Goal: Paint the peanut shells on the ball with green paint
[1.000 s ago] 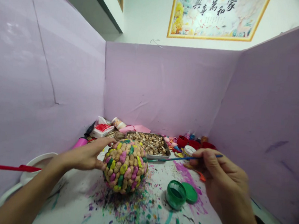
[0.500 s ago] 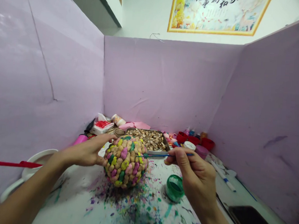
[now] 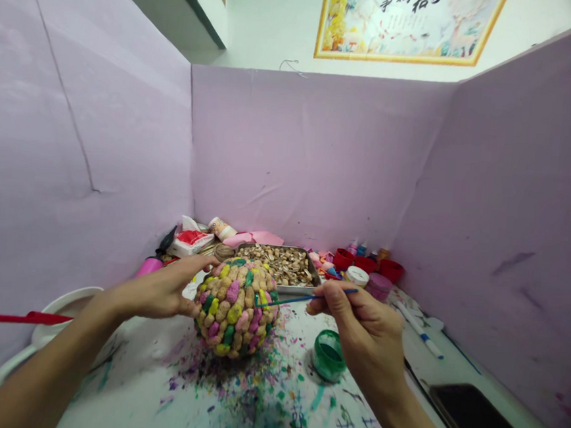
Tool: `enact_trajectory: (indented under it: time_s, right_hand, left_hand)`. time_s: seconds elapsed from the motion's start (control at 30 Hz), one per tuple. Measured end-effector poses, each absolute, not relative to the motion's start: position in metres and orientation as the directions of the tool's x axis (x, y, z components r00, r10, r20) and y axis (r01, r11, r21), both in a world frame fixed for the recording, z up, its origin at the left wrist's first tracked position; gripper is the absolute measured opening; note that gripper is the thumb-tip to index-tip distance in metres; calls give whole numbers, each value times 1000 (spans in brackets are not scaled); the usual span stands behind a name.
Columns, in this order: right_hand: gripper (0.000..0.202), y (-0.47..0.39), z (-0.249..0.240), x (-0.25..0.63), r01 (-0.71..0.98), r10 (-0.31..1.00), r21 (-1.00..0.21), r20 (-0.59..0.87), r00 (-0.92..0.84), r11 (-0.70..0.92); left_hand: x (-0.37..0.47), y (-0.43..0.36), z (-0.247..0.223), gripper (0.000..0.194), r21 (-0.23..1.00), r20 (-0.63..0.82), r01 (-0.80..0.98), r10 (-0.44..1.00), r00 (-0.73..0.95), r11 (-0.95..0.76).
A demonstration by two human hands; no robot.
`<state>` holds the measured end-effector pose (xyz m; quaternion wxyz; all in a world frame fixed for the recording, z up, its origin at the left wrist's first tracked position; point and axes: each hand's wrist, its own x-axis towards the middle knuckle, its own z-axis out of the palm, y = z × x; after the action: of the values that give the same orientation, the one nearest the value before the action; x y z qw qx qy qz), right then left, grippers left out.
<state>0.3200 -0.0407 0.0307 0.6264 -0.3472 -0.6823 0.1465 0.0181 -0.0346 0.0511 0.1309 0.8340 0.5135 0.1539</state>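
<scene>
We are looking at a small craft-painting booth, its lilac panels (image 3: pixel 295 149) standing at nine, twelve and three o'clock around a white table (image 3: pixel 152 368). At six o'clock we find the tabletop heavily spattered with colours. We also see an uncovered jar of green paint (image 3: pixel 329 364) at five, a paintbrush (image 3: pixel 288 300) at six and a partly coloured, knobbly ball (image 3: pixel 235 312) at seven. Whether home or workshop, we cannot tell; a gold-framed picture (image 3: pixel 411 26) hangs beyond at one o'clock.
</scene>
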Motion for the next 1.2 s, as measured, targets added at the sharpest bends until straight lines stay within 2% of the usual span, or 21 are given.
enact_trajectory:
  time_s: [0.3, 0.63, 0.97, 1.2]
  right_hand:
    - [24, -36, 26, 318, 245, 665, -649, 746, 19, 721]
    - [26, -40, 32, 322, 313, 634, -601, 773, -3, 735]
    - [17, -40, 30, 321, 313, 526, -482, 848, -71, 819]
    - [19, -43, 33, 322, 345, 496, -429, 859, -132, 835]
  left_hand:
    - [12, -30, 45, 67, 383, 131, 796, 881, 455, -469]
    - [12, -29, 45, 73, 373, 142, 789, 871, 471, -488]
    - [12, -29, 46, 69, 352, 170, 788, 862, 477, -505]
    - [10, -27, 44, 72, 335, 175, 792, 859, 480, -511]
